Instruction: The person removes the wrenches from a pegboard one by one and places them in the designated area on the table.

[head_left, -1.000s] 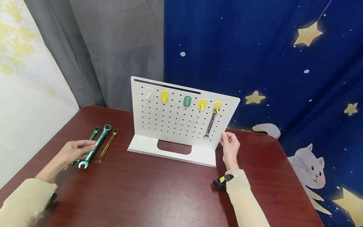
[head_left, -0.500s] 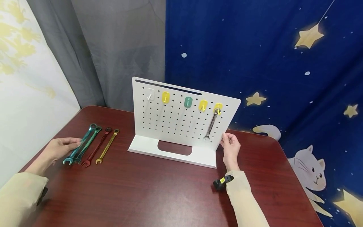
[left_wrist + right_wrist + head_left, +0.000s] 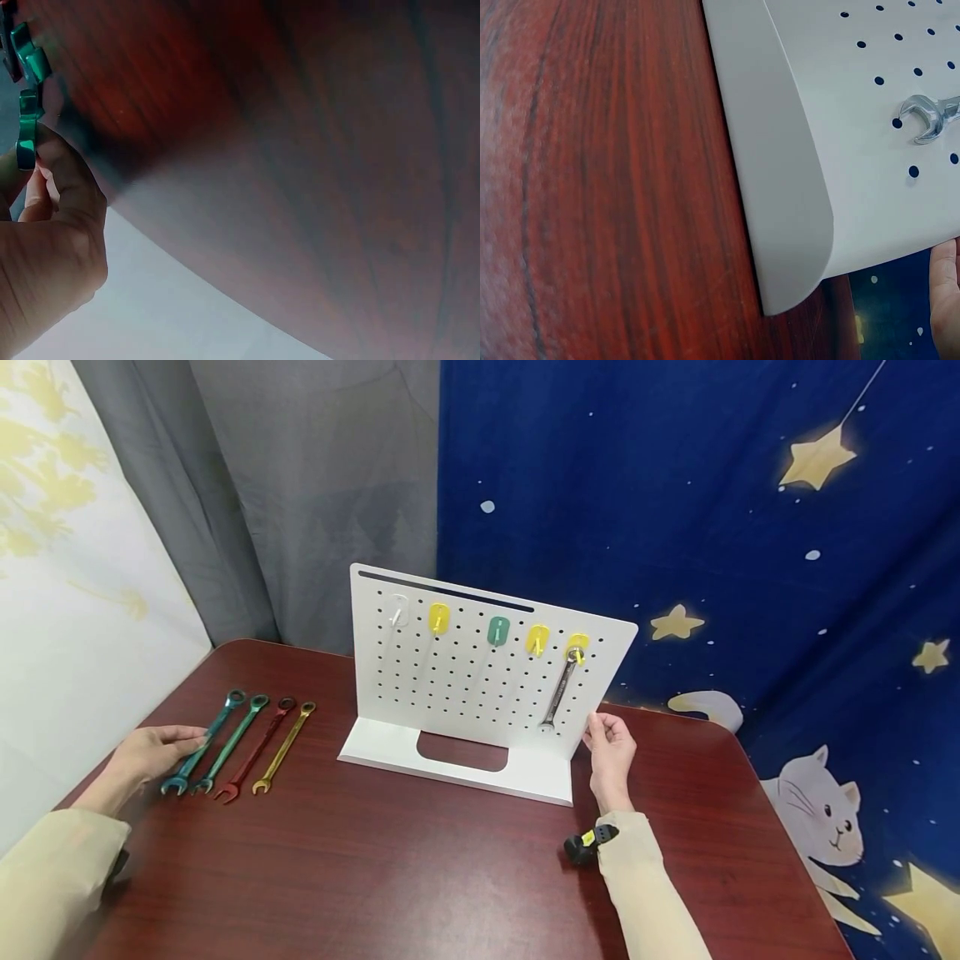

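Probably stiff and slick, the blue wrench (image 3: 217, 725) lay pinched in the left hand (image 3: 153, 753)

It was the leftmost of four in a fan on the table (image 3: 375, 868), ring end away from the person, forked end toward them. The green wrench (image 3: 234, 739) lay just beside it, then the red wrench (image 3: 261, 743) and the yellow wrench (image 3: 287, 746). The left fingers and thumb were set narrow on the shaft near its middle; whether its whole length bore on the table could not be told.

By its shine it seemed hard metal, without give, hard to break and likely weighty for its size. The glossy finish looked apt to slide or twist in a light pinch. Mid-shaft seemed the soundest hold, since a grip near either end would probably let the other dip.

The right hand (image 3: 611, 752) held the right edge of the white board (image 3: 468, 722), its thumb in front, the other fingers partly hidden. That upright seemed a thin, rigid sheet, likely to rock if knocked, so its edge was a sensible place to steady it. A silver wrench (image 3: 558, 693) hung there from a yellow hook (image 3: 577, 641).
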Demonstrator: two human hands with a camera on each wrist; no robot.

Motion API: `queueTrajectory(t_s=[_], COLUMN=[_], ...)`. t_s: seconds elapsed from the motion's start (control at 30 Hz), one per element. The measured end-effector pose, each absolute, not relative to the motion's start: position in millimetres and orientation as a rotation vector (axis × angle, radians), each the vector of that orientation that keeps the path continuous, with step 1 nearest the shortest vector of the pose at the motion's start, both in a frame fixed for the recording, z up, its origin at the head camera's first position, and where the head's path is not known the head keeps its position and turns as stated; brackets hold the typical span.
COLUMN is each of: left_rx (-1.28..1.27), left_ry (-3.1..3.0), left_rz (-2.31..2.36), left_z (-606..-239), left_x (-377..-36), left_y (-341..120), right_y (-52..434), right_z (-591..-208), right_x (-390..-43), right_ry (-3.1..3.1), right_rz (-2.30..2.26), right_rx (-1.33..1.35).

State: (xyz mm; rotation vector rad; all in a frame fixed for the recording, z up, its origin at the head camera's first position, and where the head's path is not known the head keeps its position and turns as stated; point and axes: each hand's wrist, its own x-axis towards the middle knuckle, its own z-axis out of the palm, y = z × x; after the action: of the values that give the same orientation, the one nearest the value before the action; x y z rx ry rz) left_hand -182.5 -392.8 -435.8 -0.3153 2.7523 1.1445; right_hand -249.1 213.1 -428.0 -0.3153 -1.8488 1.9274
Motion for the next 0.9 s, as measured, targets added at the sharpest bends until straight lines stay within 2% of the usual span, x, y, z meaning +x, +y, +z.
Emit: queueTrajectory(t_s=[0.9], left_rx=[-0.321], left_ry=[3.035], left_rz=[0.931], left_z=[-437.9], left_x=[-185.7], left_y=[-380.4], right_y=[212.8], right_z=[-429.6], right_x=[-250.0], right_ry=[-1.821], right_rz=[1.94], right_rx=[-0.311])
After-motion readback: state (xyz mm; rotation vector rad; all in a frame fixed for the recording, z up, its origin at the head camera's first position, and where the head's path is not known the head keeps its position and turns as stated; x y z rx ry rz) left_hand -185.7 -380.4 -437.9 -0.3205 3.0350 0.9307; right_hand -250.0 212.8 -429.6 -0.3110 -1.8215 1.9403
